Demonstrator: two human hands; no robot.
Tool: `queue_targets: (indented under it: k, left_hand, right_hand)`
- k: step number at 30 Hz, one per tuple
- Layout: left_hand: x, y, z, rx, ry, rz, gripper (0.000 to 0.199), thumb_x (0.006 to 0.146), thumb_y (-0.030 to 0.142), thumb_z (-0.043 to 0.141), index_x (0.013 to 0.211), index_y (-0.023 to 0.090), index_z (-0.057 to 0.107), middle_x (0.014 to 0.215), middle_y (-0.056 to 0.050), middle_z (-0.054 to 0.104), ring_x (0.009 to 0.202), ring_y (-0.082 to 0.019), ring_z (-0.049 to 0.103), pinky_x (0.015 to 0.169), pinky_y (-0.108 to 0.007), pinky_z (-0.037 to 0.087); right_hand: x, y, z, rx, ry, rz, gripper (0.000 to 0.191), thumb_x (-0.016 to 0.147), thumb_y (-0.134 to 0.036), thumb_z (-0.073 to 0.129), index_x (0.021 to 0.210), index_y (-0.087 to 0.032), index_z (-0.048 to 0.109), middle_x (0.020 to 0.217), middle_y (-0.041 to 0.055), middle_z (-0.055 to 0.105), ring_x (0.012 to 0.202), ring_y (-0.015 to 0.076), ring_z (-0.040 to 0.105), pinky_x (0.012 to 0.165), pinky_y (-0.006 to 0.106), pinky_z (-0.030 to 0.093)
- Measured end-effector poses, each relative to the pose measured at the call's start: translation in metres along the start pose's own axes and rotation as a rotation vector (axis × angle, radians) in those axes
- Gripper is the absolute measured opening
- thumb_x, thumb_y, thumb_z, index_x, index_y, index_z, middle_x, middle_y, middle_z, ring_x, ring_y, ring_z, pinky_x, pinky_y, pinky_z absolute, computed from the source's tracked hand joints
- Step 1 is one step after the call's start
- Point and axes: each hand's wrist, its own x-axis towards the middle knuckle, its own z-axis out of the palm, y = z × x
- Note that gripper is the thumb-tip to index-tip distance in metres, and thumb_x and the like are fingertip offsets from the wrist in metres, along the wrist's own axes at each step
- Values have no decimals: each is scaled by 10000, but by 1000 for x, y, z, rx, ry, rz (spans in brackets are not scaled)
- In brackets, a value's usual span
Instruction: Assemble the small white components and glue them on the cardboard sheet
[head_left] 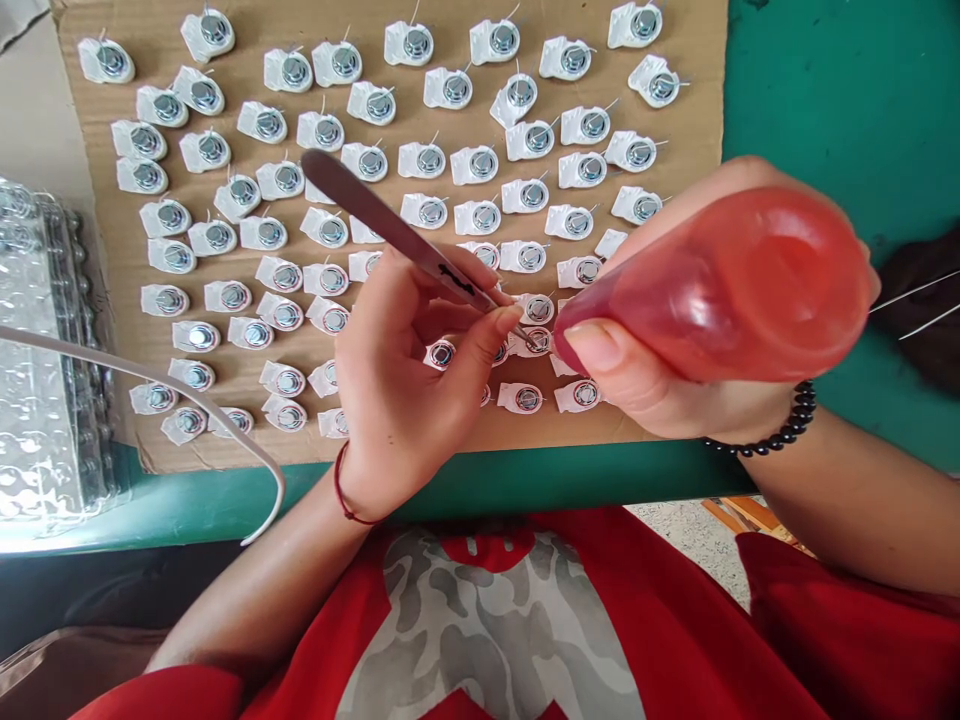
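Note:
Pinched in my left hand (416, 370) is a pair of tweezers (390, 225), its tips down at a small white part with a round metal speaker (537, 342). My right hand (660, 390) is wrapped around a translucent red squeeze bottle (697, 280), tilted so its narrow end points at the same spot. The bottle's tip is hidden behind my thumb. Many more such white parts, one of them a speaker unit (523, 398), lie in rough rows on a brown cardboard sheet (247, 445) under both hands.
Clear plastic trays (45, 350) are stacked at the left, with a white cable (187, 395) curving in front of them. The cardboard lies on a green table (802, 100). A dark object (926, 310) with thin wires sits at the right edge.

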Motion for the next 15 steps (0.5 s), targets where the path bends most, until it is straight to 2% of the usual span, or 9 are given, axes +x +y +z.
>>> queue_targets:
  k: [6,10,14,15]
  left_hand:
    - [0,-3,0,35,4,-3,182,741,188,690,856,238,558,829,21,608,702,-93,619,548,-170,551]
    - [1,-4,0,2,15,36,164,742,142,662,855,222,572,813,4,612,679,-96,614,517,-172,542]
    - [1,-2,1,17,15,16,175,737,113,652,854,226,586,804,5,607,677,-93,609,522,-172,539]
    - [1,-1,1,25,19,12,184,732,110,657,853,230,586,804,8,606,679,-91,607,521,-167,536]
  right_hand:
    - [0,-2,1,51,27,5,337,646,-453,699,648,-181,500,806,-56,633,705,73,583,606,179,455]
    - [1,-3,1,48,2,59,311,666,-420,707,663,-180,508,843,-43,636,738,78,585,672,189,474]
    - [1,-3,0,59,44,4,351,629,-470,712,654,-189,503,843,-52,643,733,100,603,637,213,496]
    - [1,-4,-1,50,2,22,333,653,-459,700,664,-192,502,870,-57,643,759,96,605,661,214,503]
